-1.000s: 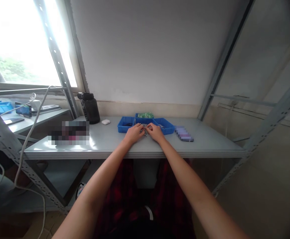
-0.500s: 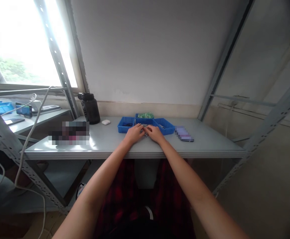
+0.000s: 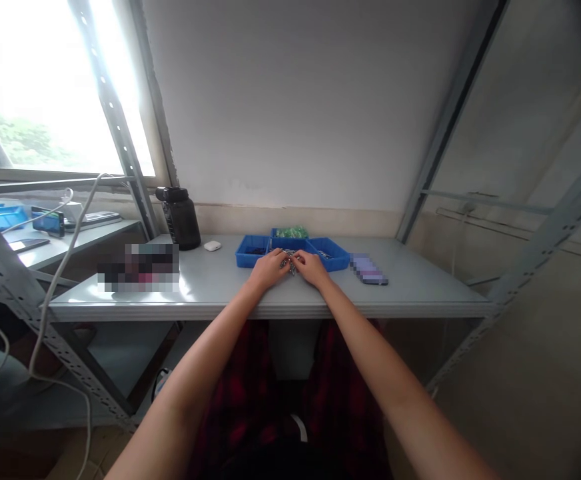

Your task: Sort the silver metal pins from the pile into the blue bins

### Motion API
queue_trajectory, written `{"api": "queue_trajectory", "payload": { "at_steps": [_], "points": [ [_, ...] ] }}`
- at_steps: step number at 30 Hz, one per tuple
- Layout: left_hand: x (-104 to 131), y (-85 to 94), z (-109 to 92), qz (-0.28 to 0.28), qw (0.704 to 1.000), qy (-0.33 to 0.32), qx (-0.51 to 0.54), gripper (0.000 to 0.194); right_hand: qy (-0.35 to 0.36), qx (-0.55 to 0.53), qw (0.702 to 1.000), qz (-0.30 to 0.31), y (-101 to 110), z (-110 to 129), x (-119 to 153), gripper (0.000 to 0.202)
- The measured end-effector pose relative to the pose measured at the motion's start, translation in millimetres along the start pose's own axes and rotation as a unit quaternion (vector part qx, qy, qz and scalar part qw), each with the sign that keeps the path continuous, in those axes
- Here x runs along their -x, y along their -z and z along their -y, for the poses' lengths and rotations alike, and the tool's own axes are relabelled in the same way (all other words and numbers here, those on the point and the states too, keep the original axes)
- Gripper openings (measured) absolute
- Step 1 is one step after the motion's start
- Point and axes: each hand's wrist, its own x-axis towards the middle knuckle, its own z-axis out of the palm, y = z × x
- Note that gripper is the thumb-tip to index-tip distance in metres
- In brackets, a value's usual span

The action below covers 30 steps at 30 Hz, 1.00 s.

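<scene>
Your left hand (image 3: pixel 269 269) and right hand (image 3: pixel 312 267) pinch metal bits (image 3: pixel 289 260) – grip unclear | bins (image 3: pixel 251 254) just behind | table (image 3: pixel 410 287) edge near – bare right.

left hand (image 3: pixel 269 268) | right hand (image 3: pixel 312 267) | both on small metal parts (image 3: pixel 289 259); blue trays (image 3: pixel 251 252) just behind

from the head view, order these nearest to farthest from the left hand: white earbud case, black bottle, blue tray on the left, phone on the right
From the left hand:
1. blue tray, just beyond it
2. white earbud case, to its left
3. black bottle and phone, on opposite sides: too close to call
</scene>
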Motion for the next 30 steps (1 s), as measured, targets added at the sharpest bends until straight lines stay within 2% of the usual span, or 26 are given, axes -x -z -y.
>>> {"api": "queue_trajectory", "payload": {
  "at_steps": [6, 11, 19, 25, 30],
  "points": [
    [0, 0.5, 0, 0.006, 1.000, -0.001, -0.004, 0.019, 0.018, -0.020, 0.999, 0.024, 1, 7, 3, 0.034],
    [0, 1.4, -1, 0.009, 1.000, 0.006, -0.007, 0.022, 0.021, 0.007, 1.000, -0.012, 0, 3, 1, 0.039],
    [0, 0.4, -1, 0.004, 1.000, 0.002, -0.008, 0.023, -0.036, 0.003, 0.999, -0.032, -2, -5, -1, 0.020],
    [-1, -1.8, 2, -0.009, 1.000, -0.003, -0.006, 0.024, 0.015, -0.042, 0.997, -0.059, -3, -1, -2, 0.015],
    [-1, -2.3, 2, -0.011, 1.000, -0.001, 0.002, 0.023, 0.049, -0.044, 0.998, -0.018, -5, -4, -4, 0.010]
  ]
}}
